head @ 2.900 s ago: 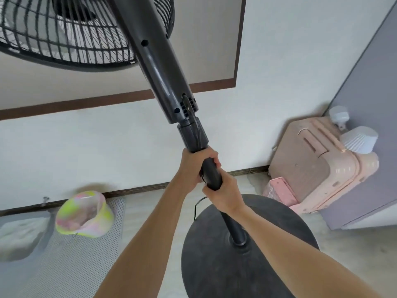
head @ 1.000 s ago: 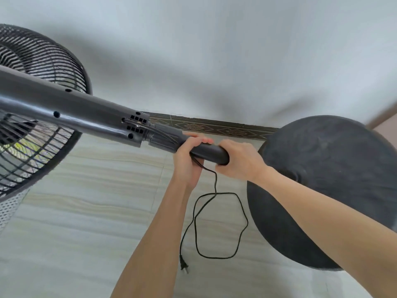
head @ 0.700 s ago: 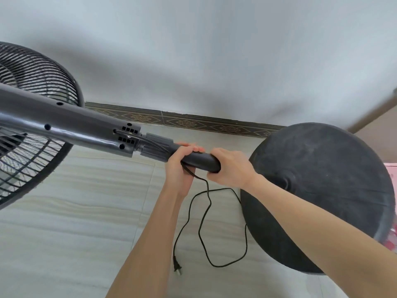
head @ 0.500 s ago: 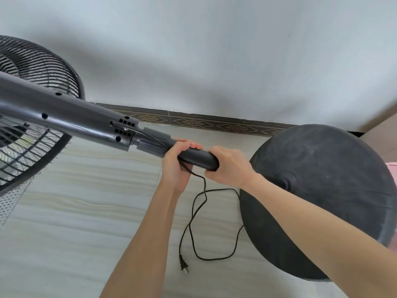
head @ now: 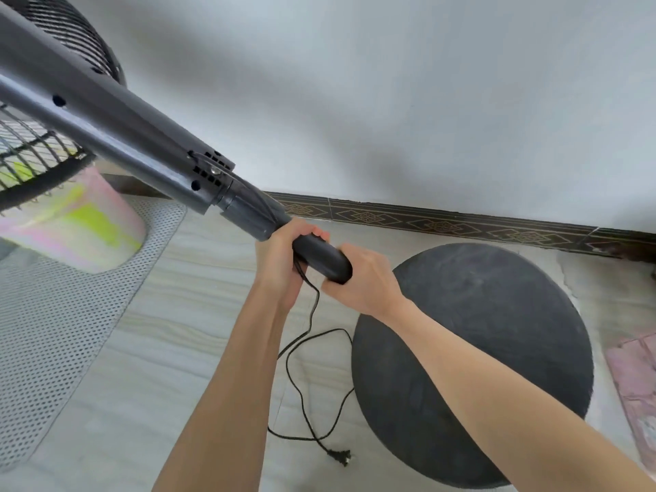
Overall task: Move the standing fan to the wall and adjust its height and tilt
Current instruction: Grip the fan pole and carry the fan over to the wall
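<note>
Smooth black fan pole (head: 319,255) slanting before me, my left hand (head: 284,257) and right hand (head: 365,282) fingers curled round it, round matte base (head: 497,349) right near the wall (head: 390,83), wire grille (head: 32,154) far left, thin cord (head: 309,367) looping over pale floor (head: 177,349).

No legible text, labels, brands, numbers or signs anywhere in view, standing fan (head: 117,136) included.

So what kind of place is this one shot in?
Probably a room in a home: a plain white wall with a patterned skirting tile, a pale tiled floor, and a perforated mat beside it.
</note>
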Tool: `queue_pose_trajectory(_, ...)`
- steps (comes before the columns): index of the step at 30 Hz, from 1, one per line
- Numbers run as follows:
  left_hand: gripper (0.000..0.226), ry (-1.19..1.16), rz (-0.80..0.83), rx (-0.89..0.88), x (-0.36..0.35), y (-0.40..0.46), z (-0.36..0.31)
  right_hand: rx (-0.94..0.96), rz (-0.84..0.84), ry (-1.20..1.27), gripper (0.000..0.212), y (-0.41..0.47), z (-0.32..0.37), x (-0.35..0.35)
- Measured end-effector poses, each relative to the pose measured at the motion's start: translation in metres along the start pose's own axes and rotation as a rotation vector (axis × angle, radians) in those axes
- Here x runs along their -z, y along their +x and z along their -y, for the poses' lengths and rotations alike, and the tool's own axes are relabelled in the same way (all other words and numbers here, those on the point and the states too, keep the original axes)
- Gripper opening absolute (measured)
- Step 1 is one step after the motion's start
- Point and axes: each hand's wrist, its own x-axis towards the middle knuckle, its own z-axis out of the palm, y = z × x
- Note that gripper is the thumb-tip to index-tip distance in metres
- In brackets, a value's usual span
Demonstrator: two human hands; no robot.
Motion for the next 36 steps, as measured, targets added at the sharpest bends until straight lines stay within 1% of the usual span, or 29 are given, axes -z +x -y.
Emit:
queue_pose_trajectory(4,0.017,0.116,-0.076,-0.03,-0.018,-0.001,-0.001,-0.026,-0.038,0.082,0.03,-0.004,-0.005,0.0)
queue_pose_trajectory(6,0.016,0.164,-0.069,-0.039,-0.035,-0.003,0.004,-0.062,-0.061,0.11,0.023,-0.008,-0.014,0.006)
queue_pose_trajectory(7,0.017,0.201,-0.053,-0.043,-0.044,-0.005,0.008,-0.091,-0.073,0.132,0.02,-0.012,-0.02,0.011)
queue_pose_trajectory(10,0.019,0.298,0.001,-0.053,-0.07,-0.005,0.02,-0.181,-0.079,0.218,0.022,-0.02,-0.039,0.025)
queue_pose_trajectory(15,0.016,0.381,0.122,-0.029,-0.105,-0.002,0.037,-0.306,0.05,0.389,0.035,-0.03,-0.062,0.056)
queue_pose_trajectory(18,0.014,0.381,0.248,-0.027,-0.116,0.0,0.046,-0.34,0.065,0.427,0.033,-0.037,-0.075,0.069)
queue_pose_trajectory(21,0.016,0.432,0.378,-0.022,-0.128,0.002,0.049,-0.358,0.026,0.432,0.031,-0.041,-0.09,0.082)
queue_pose_trajectory(23,0.015,0.515,0.418,-0.031,-0.141,0.002,0.055,-0.369,-0.004,0.43,0.029,-0.044,-0.101,0.092)
queue_pose_trajectory(25,0.011,0.568,0.419,-0.047,-0.154,0.001,0.062,-0.399,-0.054,0.453,0.029,-0.048,-0.11,0.097)
queue_pose_trajectory(28,0.009,0.577,0.413,-0.057,-0.168,-0.001,0.074,-0.432,-0.133,0.516,0.032,-0.053,-0.122,0.098)
queue_pose_trajectory(31,0.012,0.614,0.445,-0.069,-0.179,-0.002,0.086,-0.456,-0.178,0.585,0.032,-0.056,-0.135,0.1)
queue_pose_trajectory(36,0.022,0.681,0.481,-0.041,-0.195,0.001,0.099,-0.487,-0.239,0.662,0.032,-0.059,-0.151,0.104)
